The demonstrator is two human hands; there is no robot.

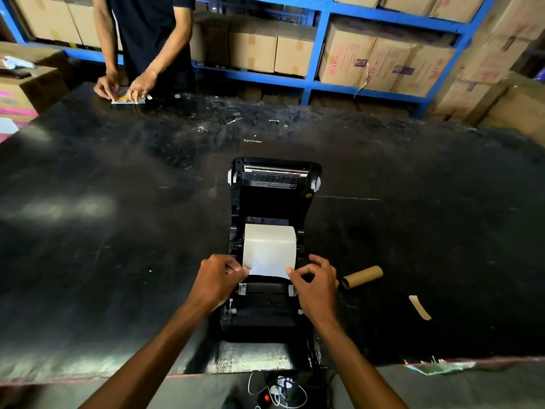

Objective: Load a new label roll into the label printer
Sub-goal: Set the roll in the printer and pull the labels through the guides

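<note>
Dark scuffed counter (118, 231), blue shelving (317, 54) with cartons behind. Label printer (271, 314) sat open straight ahead of me, lid up. Label roll (269, 243) lay seated in bay, axis left-right. My left hand (219, 280) and right hand (317, 283) each pinched a corner of loose leading edge, equally near. Feed guides just below toward me; path looked open. Empty core (362, 277) well clear, right.

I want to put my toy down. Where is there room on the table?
Left of the printer the black table is bare, up to the boxes. Right of it, there is room beyond the cardboard tube and paper scrap. It is crowded at the printer, where both hands, left and right, hold the label paper.
</note>
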